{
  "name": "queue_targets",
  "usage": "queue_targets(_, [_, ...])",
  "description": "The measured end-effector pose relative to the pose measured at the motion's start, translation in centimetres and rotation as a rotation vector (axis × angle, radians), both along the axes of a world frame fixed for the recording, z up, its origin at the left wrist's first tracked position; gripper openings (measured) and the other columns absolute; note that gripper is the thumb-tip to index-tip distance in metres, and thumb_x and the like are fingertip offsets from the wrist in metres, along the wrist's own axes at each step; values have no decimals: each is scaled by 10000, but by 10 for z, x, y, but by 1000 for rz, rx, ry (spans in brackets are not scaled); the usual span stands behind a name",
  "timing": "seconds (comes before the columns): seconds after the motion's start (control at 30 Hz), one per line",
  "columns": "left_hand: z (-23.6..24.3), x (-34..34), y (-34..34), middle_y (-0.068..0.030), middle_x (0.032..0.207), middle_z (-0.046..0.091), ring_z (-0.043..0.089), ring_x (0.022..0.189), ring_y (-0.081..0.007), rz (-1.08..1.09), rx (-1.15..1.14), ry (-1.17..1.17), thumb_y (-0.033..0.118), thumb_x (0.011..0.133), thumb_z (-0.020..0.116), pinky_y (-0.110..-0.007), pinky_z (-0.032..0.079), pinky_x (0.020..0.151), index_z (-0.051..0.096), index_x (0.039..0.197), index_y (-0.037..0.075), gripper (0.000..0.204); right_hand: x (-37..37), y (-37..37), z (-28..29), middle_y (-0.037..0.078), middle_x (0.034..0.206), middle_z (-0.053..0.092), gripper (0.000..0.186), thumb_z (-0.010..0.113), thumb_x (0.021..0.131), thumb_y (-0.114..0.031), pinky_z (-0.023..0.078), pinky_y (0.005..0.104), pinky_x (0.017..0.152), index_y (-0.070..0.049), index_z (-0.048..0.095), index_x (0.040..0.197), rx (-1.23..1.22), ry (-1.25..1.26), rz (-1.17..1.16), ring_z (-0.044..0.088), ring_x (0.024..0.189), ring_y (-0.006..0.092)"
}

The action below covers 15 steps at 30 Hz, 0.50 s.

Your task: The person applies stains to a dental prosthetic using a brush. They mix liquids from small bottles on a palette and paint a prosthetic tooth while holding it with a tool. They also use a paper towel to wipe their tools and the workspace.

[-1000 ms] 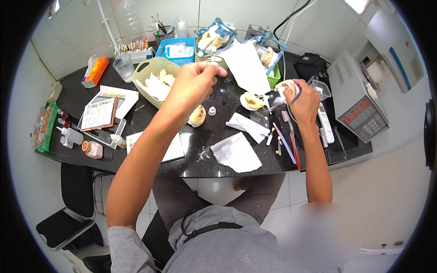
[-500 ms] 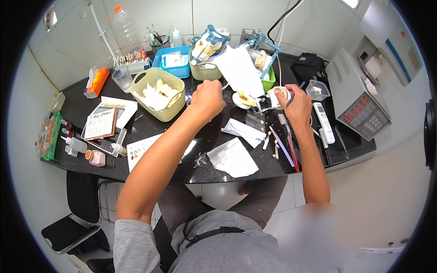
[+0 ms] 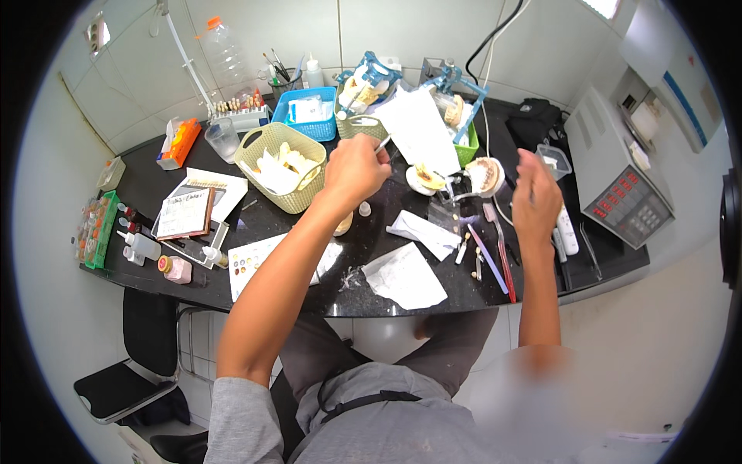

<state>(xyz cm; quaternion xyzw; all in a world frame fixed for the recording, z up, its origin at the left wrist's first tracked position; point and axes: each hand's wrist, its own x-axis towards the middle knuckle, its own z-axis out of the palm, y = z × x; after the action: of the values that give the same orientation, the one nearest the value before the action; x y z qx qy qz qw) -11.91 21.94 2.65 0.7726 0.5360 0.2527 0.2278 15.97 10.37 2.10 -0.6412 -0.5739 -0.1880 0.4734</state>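
Observation:
My left hand (image 3: 357, 166) is closed around a thin silvery instrument (image 3: 383, 144), whose end sticks out past the fingers; its kind is hidden. It hovers to the right of the cream basket (image 3: 297, 199). A small white cap (image 3: 365, 208) stands below it on the dark counter, by a container (image 3: 345, 224) mostly covered by my forearm. My right hand (image 3: 537, 193) is raised, fingers bent and partly blurred, with a dark slim tool (image 3: 509, 182) at its thumb side. Left of it a dental cast (image 3: 485, 177) rests beside another cast (image 3: 424, 179) with a yellowish part, apart from the hand.
White papers (image 3: 406, 277), a folded sheet (image 3: 423, 234), a red toothbrush (image 3: 501, 251) and a purple stick (image 3: 488, 261) lie near the front edge. Blue articulators (image 3: 371, 73) and a blue basket (image 3: 290, 103) stand behind. A grey machine (image 3: 618, 162) occupies the right; bottles (image 3: 139, 246) stand left.
My right hand has lifted off the dental cast and moved right. My left hand has turned, bringing the silvery instrument's end into sight. The view has shifted slightly.

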Motion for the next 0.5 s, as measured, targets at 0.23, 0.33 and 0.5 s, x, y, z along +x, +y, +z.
queue_targets(0.23, [56,-35,-84,-14,1078,708,345,496,26,-289,-734,-1155,207,977,743,-174,265,427,633,1184,48,284,-112,-79,30,122,928,696,226,632,968,-59,562,275,684,66,653,1154,176,502,724,683,772,146])
queue_targets(0.33, [56,-48,-114,-26,1073,715,347,484,26,-365,-825,-1313,182,997,718,-167,283,418,633,1164,41,234,-140,-87,28,155,905,733,186,704,866,40,614,332,750,23,615,1029,173,570,893,757,795,207])
queue_targets(0.5, [60,-68,-145,34,820,634,327,449,27,-365,-851,-1280,188,1006,710,-158,274,395,647,1142,27,220,-157,-84,25,178,870,740,214,724,842,65,617,336,747,21,623,1025,151,479,971,764,800,225])
